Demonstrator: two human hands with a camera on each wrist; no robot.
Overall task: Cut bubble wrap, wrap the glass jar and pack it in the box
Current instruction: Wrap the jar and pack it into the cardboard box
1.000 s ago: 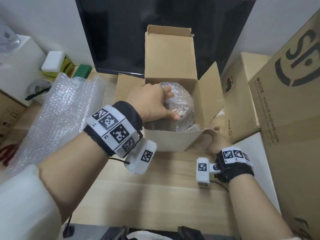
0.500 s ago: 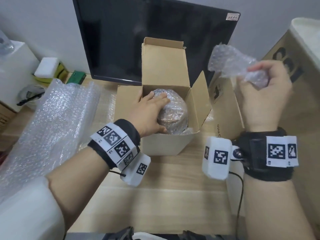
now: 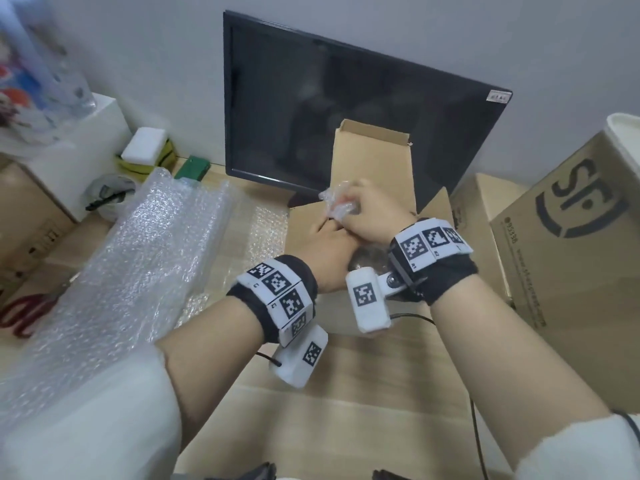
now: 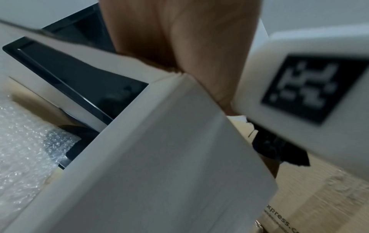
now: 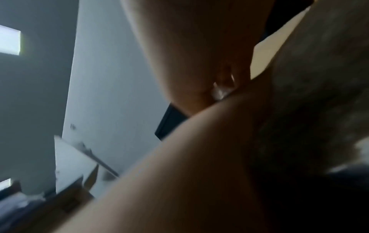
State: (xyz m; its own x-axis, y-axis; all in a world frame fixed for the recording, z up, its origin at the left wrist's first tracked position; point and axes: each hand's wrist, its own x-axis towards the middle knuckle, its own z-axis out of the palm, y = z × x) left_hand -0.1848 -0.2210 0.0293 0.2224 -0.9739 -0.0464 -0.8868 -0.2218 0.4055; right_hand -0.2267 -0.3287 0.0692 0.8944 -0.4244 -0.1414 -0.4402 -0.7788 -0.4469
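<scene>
Nearest to the camera, the two forearms are seen above the wooden table (image 3: 346, 403), each with a band of black-and-white markers at the wrist. The left hand (image 3: 329, 251) is reached into the open cardboard box (image 3: 374, 161) and is laid over the wrapped glass jar (image 3: 369, 263), of which only a small shiny part is seen between the two wrists; how its fingers are placed cannot be told, because they are hidden by the right hand and the box wall. The right hand (image 3: 372, 211) is held just above the left one, over the mouth of the box, and its fingers are curled around a crumpled piece of bubble wrap (image 3: 334, 202). In the right wrist view only a small bright bit of this piece is seen between blurred skin. To the left of the box, a large sheet of bubble wrap (image 3: 131, 271) is spread on the table, and red scissors (image 3: 24, 311) are lying at its left edge. Behind the box a dark monitor (image 3: 346, 116) is standing against the wall, and a large printed carton (image 3: 571, 244) is placed at the right.
</scene>
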